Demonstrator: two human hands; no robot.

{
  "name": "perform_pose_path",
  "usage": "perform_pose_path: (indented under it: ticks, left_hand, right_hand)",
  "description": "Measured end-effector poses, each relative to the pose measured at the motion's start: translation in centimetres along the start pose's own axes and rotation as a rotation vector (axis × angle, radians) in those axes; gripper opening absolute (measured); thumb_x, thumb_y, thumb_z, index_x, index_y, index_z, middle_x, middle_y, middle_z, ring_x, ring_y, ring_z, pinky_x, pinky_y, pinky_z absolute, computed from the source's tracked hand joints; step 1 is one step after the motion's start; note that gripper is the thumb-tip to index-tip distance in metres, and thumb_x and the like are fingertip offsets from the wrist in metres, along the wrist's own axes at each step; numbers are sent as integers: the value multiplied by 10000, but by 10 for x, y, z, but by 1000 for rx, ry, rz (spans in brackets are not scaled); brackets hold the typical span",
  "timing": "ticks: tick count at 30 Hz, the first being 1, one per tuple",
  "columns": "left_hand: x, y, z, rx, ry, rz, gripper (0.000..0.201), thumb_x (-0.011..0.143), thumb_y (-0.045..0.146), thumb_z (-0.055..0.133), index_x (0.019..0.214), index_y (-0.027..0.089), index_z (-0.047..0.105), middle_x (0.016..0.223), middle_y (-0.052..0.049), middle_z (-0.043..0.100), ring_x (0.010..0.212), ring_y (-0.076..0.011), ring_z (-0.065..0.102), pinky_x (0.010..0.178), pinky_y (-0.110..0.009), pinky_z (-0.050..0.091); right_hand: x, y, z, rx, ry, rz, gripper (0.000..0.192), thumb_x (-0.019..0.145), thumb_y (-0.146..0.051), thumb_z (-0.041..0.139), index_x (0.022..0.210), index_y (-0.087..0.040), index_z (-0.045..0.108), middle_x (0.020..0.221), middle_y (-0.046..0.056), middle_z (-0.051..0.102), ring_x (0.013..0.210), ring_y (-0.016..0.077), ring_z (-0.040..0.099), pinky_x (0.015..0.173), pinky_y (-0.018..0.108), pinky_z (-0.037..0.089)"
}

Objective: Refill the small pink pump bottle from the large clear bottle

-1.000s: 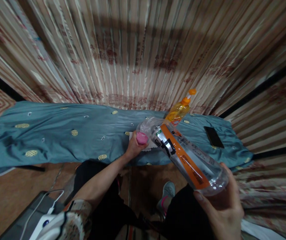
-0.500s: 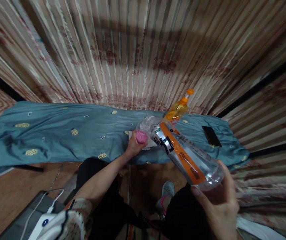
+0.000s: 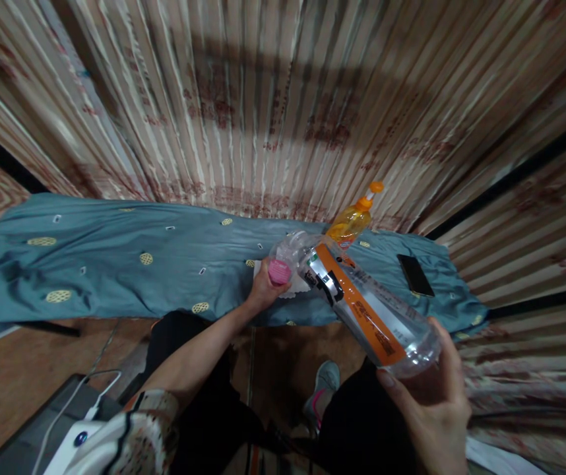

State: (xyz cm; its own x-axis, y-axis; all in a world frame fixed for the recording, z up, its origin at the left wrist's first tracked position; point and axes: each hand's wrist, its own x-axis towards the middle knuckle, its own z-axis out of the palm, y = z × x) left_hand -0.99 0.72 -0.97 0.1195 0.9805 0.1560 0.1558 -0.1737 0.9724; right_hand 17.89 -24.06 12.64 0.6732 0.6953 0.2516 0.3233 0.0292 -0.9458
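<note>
Right hand [image 3: 436, 412]: grasping the base end of the clear bottle [image 3: 347, 297], thumb on the near side, fingers around the far side. Bottle is tilted, running from the right hand up and leftward to the left hand, held over the surface's near edge. Orange label [image 3: 369, 323] with dark print faces up, between the two hands.

Left hand [image 3: 263, 291]: fingers closed around the pink cap [image 3: 279, 272] at the bottle's neck end. Can't tell if the cap is seated on the neck; the fingers and clear plastic overlap there.

White paper [image 3: 299, 286]: just right of the left hand, partly behind the bottle, on the surface.

Pump bottle [image 3: 349, 224], orange top, yellow-orange contents: standing beyond the bottle, ahead and right of the left hand. Its lower part is hidden by the clear bottle.

Dark phone-like slab [image 3: 415, 275]: flat on the surface, ahead of the right hand, apart from it.

Surface [image 3: 115, 264]: teal cloth with yellow pineapple prints, stretches well out left of the left hand. Striped curtain [image 3: 263, 112] behind it all.

White device [image 3: 72, 448] with cable: well behind and left of the left hand.
</note>
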Motion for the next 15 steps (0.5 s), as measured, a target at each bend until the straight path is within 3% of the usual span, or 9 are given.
perform_pose_path:
  ticks: [8, 15]
  left_hand:
    - [0, 1, -1, 32, 3, 21, 778, 599, 253, 947, 1271, 221, 556, 1139, -43, 718, 1092, -269, 731, 993, -418, 603]
    - [-1, 3, -1, 31, 13, 17, 770, 589, 239, 953, 1251, 235, 560, 1136, -41, 726, 1095, -272, 731, 1001, -415, 600]
  right_hand:
    - [1, -2, -2, -23, 1, -12, 1137, 609, -503, 994, 1610, -258, 515, 1571, 154, 597, 1348, 391, 651, 1118, 530, 564]
    - [1, -1, -4, 2, -6, -14, 1143, 613, -459, 1001, 1622, -252, 505, 1545, 155, 625, 1295, 379, 686, 1079, 509, 584]
